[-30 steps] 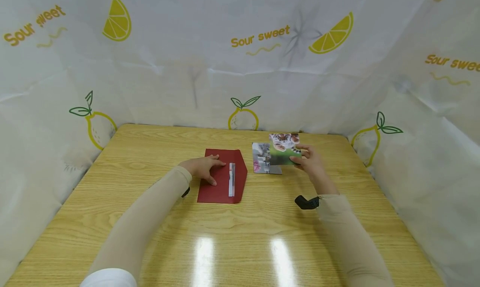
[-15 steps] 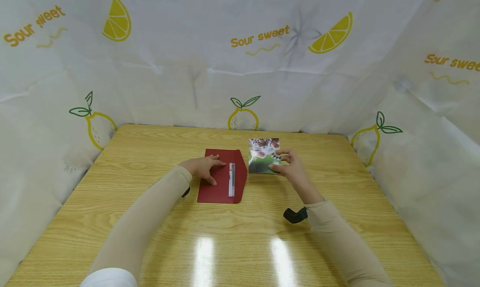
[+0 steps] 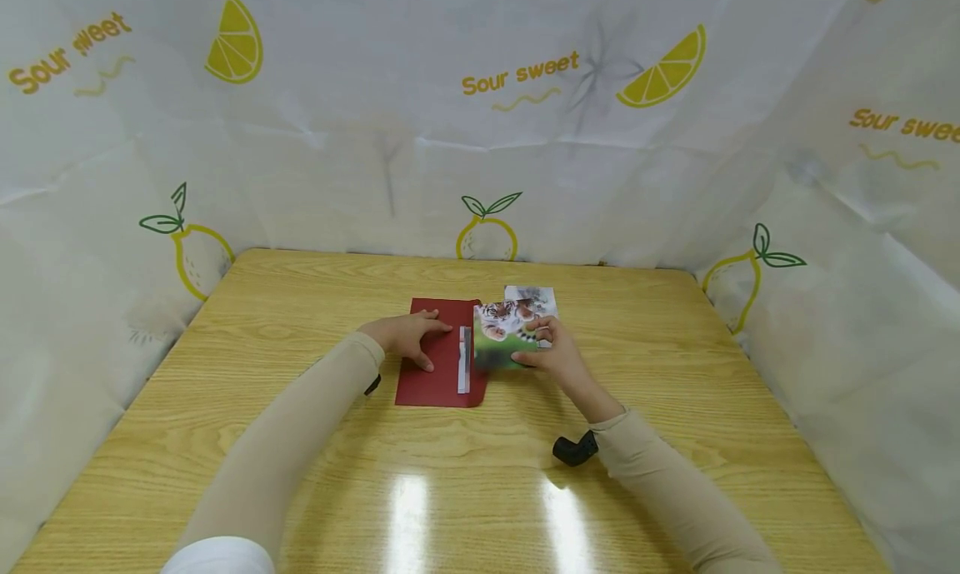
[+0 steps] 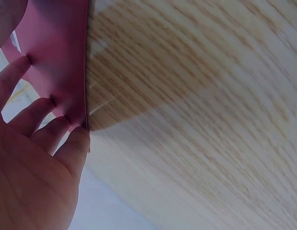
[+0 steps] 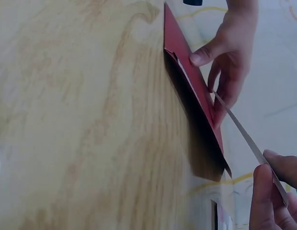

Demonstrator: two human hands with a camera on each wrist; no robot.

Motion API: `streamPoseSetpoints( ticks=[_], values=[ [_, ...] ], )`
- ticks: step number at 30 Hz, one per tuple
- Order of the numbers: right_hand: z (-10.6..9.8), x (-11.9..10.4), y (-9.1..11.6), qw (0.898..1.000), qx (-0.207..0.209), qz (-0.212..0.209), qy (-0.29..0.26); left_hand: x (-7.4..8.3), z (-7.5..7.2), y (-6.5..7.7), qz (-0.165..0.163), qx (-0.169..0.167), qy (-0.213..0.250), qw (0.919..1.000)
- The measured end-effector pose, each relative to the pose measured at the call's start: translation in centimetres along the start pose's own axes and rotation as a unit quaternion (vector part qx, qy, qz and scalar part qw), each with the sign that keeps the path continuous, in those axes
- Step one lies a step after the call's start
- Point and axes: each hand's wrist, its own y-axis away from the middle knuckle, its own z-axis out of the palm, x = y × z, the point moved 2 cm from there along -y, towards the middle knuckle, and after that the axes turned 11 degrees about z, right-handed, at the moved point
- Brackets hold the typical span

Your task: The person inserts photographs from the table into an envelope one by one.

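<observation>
A red envelope (image 3: pixel 431 382) lies on the table with its flap to the right. Along its opening shows a narrow strip of white and grey card (image 3: pixel 464 366). My left hand (image 3: pixel 408 338) rests on the envelope with spread fingers; the left wrist view shows the fingertips (image 4: pixel 24 62) touching the red paper. My right hand (image 3: pixel 553 353) pinches a tiger photo card (image 3: pixel 498 324) by its right edge. That card is held above the table, over the flap, and hides part of it. Behind it lies a second, greyish photo card (image 3: pixel 543 297), partly covered.
The wooden table (image 3: pixel 315 507) runs back to a white curtain (image 3: pixel 360 141) printed with lemons. A black wrist device (image 3: pixel 576 450) hangs below my right wrist, close to the tabletop.
My right hand has carried the tiger card left and toward me, from over the greyish card to over the envelope's flap. The left hand and the envelope have stayed in place.
</observation>
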Motion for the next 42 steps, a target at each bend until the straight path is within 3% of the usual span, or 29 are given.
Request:
streamPoseSetpoints(
  ticks=[11, 31, 42],
  values=[
    [1.1, 0.9, 0.1, 0.996, 0.018, -0.005, 0.089, 0.1, -0.1, 0.1, 0.001, 0.0, 0.001, 1.0],
    [1.2, 0.9, 0.6, 0.998, -0.008, 0.0, 0.059, 0.2, -0.1, 0.2, -0.003, 0.002, 0.007, 1.0],
    [1.3, 1.0, 0.6, 0.996, 0.004, 0.005, 0.086, 0.3, -0.2, 0.2, 0.005, 0.002, 0.009, 0.9999]
  ],
)
